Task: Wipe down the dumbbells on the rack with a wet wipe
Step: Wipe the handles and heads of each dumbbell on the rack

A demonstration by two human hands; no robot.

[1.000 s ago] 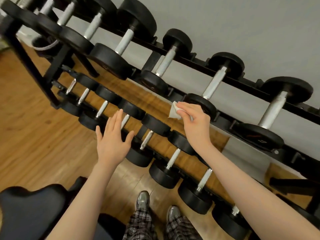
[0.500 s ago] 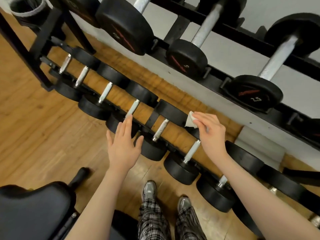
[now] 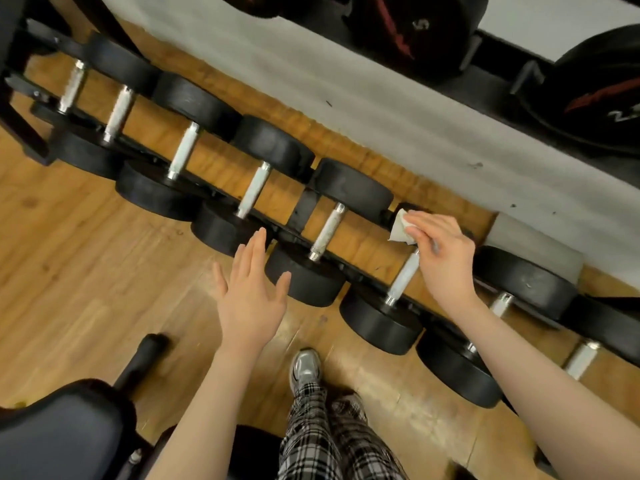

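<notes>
Head view. Writing: a white "5" [image 3: 423,24] on a black plate of the upper tier, top centre, beside a red mark. Further right on that tier, a plate [image 3: 602,95] carries part of a number, "2" then a cut-off digit, under red lettering too blurred to read. No other labels legible.

Landmark: the dumbbell [image 3: 398,289] under the right hand, lower tier of the rack [image 3: 306,207].

Right hand [image 3: 445,261]: reaches from lower right, palm down, over the far end of that dumbbell's steel handle. Grip: thumb and fingertips pinch the wipe [image 3: 401,230], a small white crumpled piece, which sits at the dumbbell's far plate; contact with the plate cannot be confirmed.

Left hand [image 3: 251,289]: left of the dumbbell, fingers straight and spread, palm down, holding nothing. It hovers above the near plate of the next dumbbell [image 3: 308,275] to the left; touching or not, cannot tell.

More dumbbells run in a diagonal row up-left and down-right of the landmark. Wooden floor [image 3: 69,271] below. Near it, bottom centre: a grey shoe [image 3: 304,368], plaid trousers [image 3: 329,438]. Bottom left: a black padded seat [image 3: 52,434].
</notes>
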